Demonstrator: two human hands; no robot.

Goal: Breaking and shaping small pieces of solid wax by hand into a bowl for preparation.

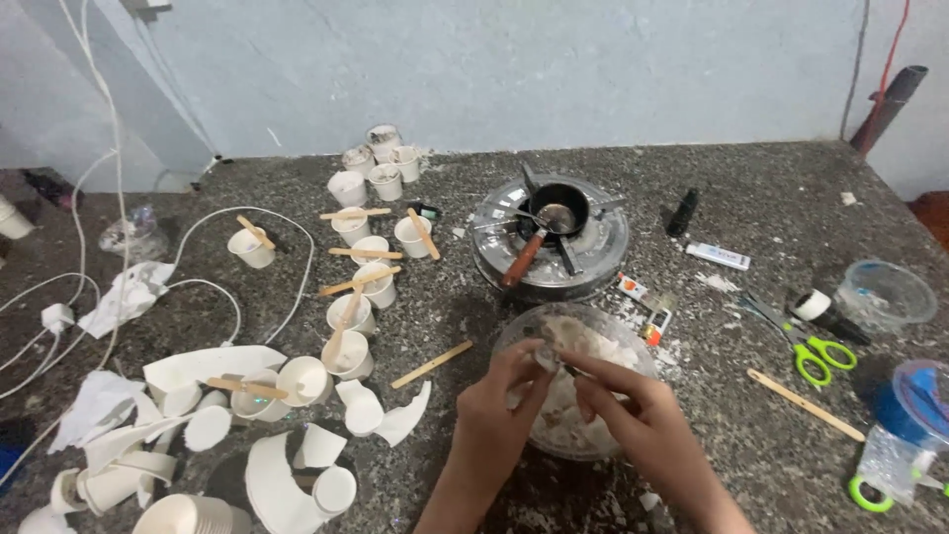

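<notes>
A clear glass bowl (514, 331) of white waxy chunks sits on the dark stone counter in front of me. Both my hands are over it. My left hand (499, 410) pinches a small white piece (547, 358) at the fingertips. My right hand (633, 405) meets it from the right, fingers curled, touching the same piece with a thin dark tool or wick between the fingers. Behind the bowl stands a round metal stove (551, 245) with a small black pot (560, 203) and a wooden-handled ladle (529, 249).
Several small paper cups (368, 255) with wooden sticks across them stand left of the stove. Torn cups (198, 435) and white cables (213, 287) lie at left. Green-handled scissors (806, 346), a loose wooden stick (803, 403), a clear container (885, 295) and a blue-lidded jar (914, 410) are at right.
</notes>
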